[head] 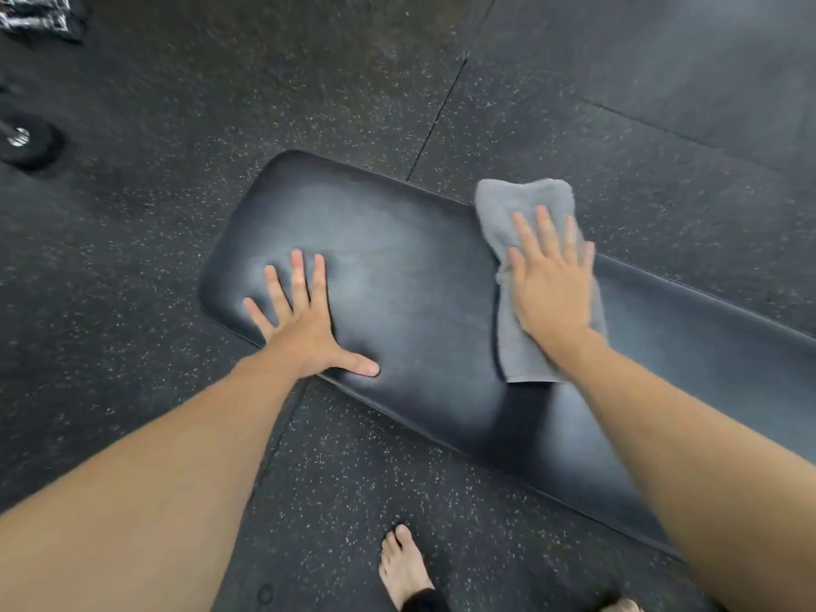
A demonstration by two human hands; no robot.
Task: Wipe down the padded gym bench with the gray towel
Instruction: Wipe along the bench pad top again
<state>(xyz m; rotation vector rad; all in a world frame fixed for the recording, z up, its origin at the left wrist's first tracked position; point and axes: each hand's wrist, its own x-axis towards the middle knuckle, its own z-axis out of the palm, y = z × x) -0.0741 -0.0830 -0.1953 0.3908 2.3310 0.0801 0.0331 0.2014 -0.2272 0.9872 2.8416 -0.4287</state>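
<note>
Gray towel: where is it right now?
In the head view the gray towel lies across the padded bench, right of centre, pinned flat under the right hand; the left hand rests bare near the bench's rounded end.

Black padded bench (419,302) on speckled floor (221,125), bearing gray towel (516,240), two flat hands.

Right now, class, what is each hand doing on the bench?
Left hand: open, flat on the bench, holding nothing.
Right hand: open, pressing the gray towel flat on the bench.
</note>
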